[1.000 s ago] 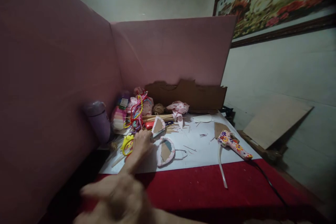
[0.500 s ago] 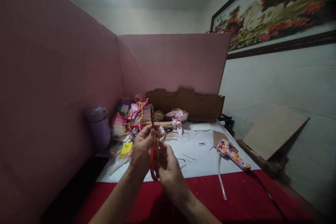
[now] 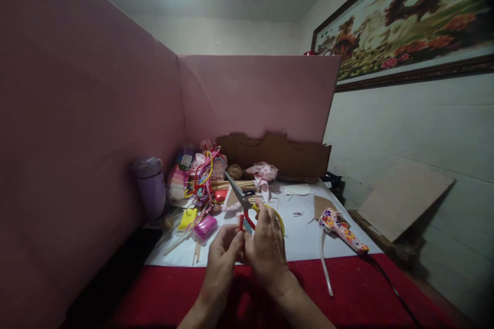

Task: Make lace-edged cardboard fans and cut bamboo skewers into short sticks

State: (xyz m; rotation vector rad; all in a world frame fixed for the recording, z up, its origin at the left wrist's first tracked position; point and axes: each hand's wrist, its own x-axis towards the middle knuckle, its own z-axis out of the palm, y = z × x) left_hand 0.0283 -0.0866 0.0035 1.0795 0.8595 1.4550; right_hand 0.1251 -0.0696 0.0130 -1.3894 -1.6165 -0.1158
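Observation:
Both my hands are raised together over the white sheet (image 3: 301, 236). My right hand (image 3: 267, 249) is closed around a pair of scissors (image 3: 247, 205) with yellow and red handles, its blades pointing up and to the left. My left hand (image 3: 226, 252) is closed next to it, pinching something small near the red handle that I cannot make out. A fabric-wrapped cardboard piece (image 3: 231, 200) lies just behind the blades.
A patterned glue gun (image 3: 341, 229) with a glue stick (image 3: 323, 259) lies to the right. A pile of cords, skewers, twine and fabric (image 3: 216, 177) sits at the back. A purple cup (image 3: 150, 185) stands left. Pink boards wall off the left and rear.
The scissors went from upright in my left hand to tilted in my right hand. Both hands dropped lower and shifted right. A pink piece now shows on the sheet at the left.

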